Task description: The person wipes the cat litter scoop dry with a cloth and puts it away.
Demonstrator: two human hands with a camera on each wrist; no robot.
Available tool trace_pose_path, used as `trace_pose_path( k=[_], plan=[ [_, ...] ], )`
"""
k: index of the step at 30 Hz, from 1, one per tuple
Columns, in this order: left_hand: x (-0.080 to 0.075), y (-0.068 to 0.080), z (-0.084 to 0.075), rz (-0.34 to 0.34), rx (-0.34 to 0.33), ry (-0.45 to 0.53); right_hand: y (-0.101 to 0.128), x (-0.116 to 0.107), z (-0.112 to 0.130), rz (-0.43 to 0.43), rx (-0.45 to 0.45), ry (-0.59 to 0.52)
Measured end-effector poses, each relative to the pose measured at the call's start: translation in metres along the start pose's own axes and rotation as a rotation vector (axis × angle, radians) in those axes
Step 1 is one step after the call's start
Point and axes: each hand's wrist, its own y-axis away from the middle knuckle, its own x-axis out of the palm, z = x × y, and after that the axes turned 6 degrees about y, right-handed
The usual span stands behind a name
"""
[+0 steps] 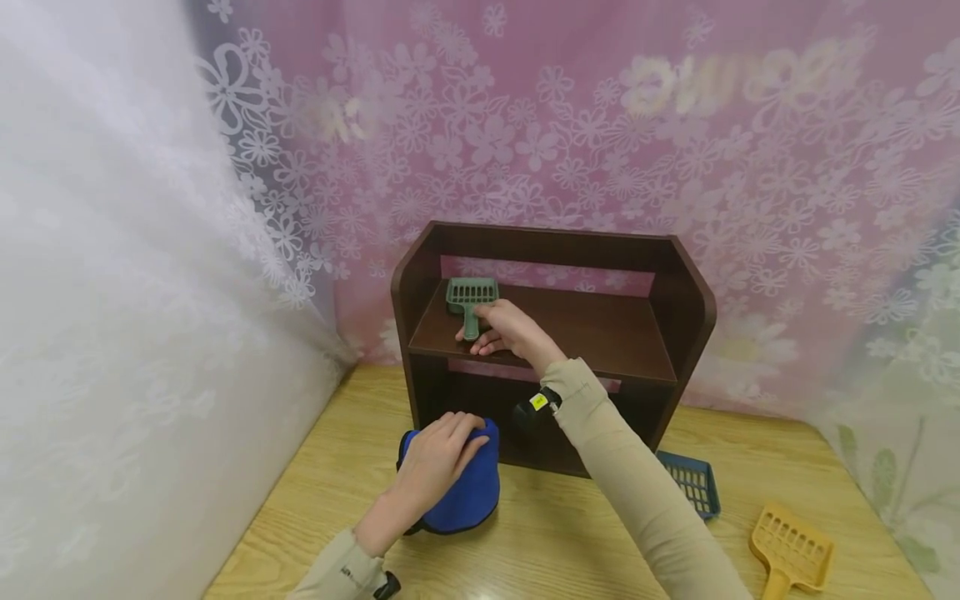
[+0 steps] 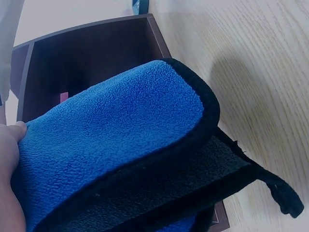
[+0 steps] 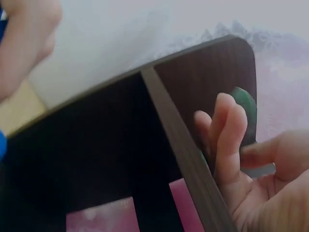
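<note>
Presently, green scoop (image 1: 472,307) at ten o'clock on shelf (image 1: 592,325) is pinched by right hand (image 1: 513,327), blue cloth (image 1: 476,493) gripped by left hand (image 1: 437,457); scoop could be dragged off by snagging fingers.

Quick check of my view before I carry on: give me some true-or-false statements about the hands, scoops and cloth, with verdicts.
1. The right hand is at the handle of the green scoop. True.
2. The yellow scoop lies on the table. True.
3. The left hand holds the yellow scoop. False: it holds the blue cloth.
4. The dark blue scoop lies on the blue cloth. False: it is on the table, right of the shelf unit in the head view.
5. The blue cloth has a black edge. True.
6. The green scoop is in the lower compartment. False: it is at the upper shelf.
</note>
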Motion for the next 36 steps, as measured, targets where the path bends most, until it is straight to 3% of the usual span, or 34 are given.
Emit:
trace_pose_path(
  k=[7, 12, 17, 24, 30, 36],
  plan=[
    [0.007, -0.005, -0.003, -0.006, 0.019, 0.022, 0.007, -0.012, -0.004, 0.008, -0.05, 0.181],
    [0.01, -0.008, -0.007, 0.006, 0.02, 0.04, 0.022, -0.022, -0.008, -0.034, -0.093, 0.237],
    [0.013, -0.009, -0.009, 0.002, 0.04, 0.025, 0.044, -0.029, -0.018, -0.131, -0.194, 0.176],
    [0.019, -0.014, -0.013, -0.044, 0.109, -0.004, 0.082, -0.034, -0.035, -0.169, -0.397, 0.051],
    [0.025, -0.017, -0.017, -0.048, 0.13, -0.023, 0.113, -0.039, -0.058, -0.238, -0.416, -0.013],
    [0.028, -0.019, -0.021, -0.046, 0.131, -0.007, 0.134, -0.048, -0.088, -0.299, -0.397, -0.004]
  ],
)
